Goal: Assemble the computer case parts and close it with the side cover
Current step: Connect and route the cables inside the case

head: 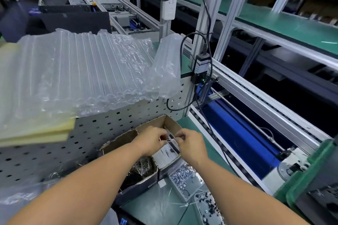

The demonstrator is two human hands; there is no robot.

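step: opening small clear packet [169, 139] above cardboard box [169, 121] | left hand [150, 139], right hand [190, 145]: fingers pinching packet edges | advice: peel gently, keep over box, avoid spilling contents

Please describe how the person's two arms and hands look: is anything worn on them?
Both forearms are bare as far as the frame shows: no sleeves visible. The left hand and right hand wear no gloves, and no watch, wristband or ring is visible. Fingernails look short.
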